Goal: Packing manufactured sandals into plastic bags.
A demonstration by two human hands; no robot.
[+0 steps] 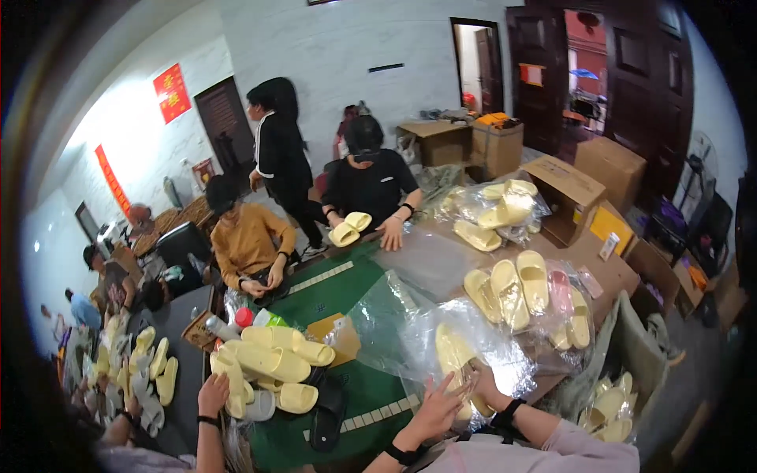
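Observation:
In front of me a pale yellow slipper point(455, 349) lies on clear plastic film, its lower end between my hands. My left hand point(436, 410) is beside it with fingers stretched out and apart, some touching the slipper's near end. From the other side, my right hand point(490, 392) is closed on the slipper, its fingertips partly hidden. Under and around the slipper spreads a clear plastic bag point(402, 347). To the right, several yellow slippers point(505, 293) lie in clear bags, with a pink one point(561, 292) among them.
Left of me, a co-worker's hand point(213, 394) touches a pile of yellow slippers point(272, 361) near a black slipper point(327, 414). Across the green table point(315, 296), one person holds yellow slippers point(351, 229); another in orange point(248, 244) works. Cartons point(564, 197) stand right; a sack point(643, 347) holds bagged slippers.

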